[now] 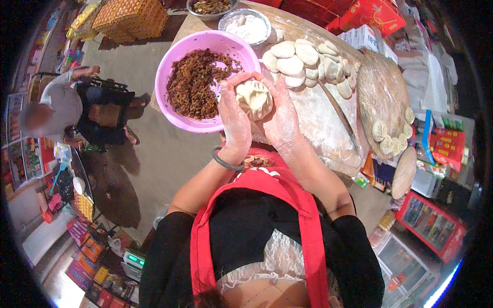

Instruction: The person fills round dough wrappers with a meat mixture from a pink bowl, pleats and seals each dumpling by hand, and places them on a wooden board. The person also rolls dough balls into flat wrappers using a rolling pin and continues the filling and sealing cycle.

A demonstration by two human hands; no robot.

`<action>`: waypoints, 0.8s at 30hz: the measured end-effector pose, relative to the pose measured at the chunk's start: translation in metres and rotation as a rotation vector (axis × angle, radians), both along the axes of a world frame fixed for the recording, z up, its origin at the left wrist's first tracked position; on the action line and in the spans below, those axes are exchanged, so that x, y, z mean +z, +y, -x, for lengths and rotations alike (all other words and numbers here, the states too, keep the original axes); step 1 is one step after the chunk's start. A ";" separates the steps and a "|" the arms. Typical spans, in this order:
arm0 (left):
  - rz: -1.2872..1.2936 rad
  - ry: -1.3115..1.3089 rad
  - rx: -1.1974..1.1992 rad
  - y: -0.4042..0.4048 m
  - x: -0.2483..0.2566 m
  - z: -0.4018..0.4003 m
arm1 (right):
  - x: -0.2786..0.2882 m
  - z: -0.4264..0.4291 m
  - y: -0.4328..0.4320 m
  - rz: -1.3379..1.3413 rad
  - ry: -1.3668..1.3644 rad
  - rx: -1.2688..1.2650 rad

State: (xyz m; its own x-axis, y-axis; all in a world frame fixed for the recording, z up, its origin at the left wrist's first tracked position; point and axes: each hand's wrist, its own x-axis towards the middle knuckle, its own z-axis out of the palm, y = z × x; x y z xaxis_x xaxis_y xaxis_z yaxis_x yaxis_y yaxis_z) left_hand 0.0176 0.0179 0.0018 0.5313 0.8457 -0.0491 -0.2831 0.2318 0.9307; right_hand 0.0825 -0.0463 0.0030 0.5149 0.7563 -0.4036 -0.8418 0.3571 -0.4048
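Note:
A pleated dough bun [254, 99] is cupped between my left hand [235, 119] and my right hand [283, 115], its gathered top facing up. Flour whitens the fingers and palms of both hands. Just left of them a pink plastic basin [163, 77] holds dark brown chopped filling [192, 86], and its right rim lies close to my left fingers. Several flattened dough rounds [290, 63] overlap on the floured board [316, 115] beyond my right hand. A thin wooden rolling pin [339, 111] rests slantwise on that board.
Several pleated buns [386, 145] sit along the near edge of a round woven tray [381, 84] at right. A metal bowl of flour [248, 27] stands behind the basin. Another bowl [210, 5] is further back. Stacked egg trays [131, 17] and a seated person [65, 96] are at left.

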 end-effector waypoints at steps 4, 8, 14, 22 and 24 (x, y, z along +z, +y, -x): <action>-0.385 0.112 -0.079 -0.017 0.007 -0.018 | 0.011 -0.011 -0.029 -0.019 0.021 -0.156; -0.483 0.198 -0.206 -0.049 -0.004 -0.044 | -0.027 -0.026 -0.051 0.267 0.117 -0.209; -0.493 0.213 -0.256 -0.081 0.008 -0.082 | -0.020 -0.141 -0.167 0.196 0.121 -0.265; -0.484 0.383 -0.399 -0.097 -0.007 -0.101 | -0.034 -0.408 -0.359 0.751 -0.301 -0.437; -0.463 0.399 -0.416 -0.105 -0.012 -0.109 | -0.071 -0.481 -0.415 0.743 -0.342 -0.575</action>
State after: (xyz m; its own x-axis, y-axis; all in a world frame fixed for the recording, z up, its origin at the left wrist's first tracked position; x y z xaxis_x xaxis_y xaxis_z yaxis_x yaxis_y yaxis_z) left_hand 0.1263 -0.0873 -0.0102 0.8288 0.5595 0.0071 0.1234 -0.1951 0.9730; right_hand 0.5640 -0.4608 -0.0679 0.9002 -0.0281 -0.4345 -0.4170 0.2317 -0.8789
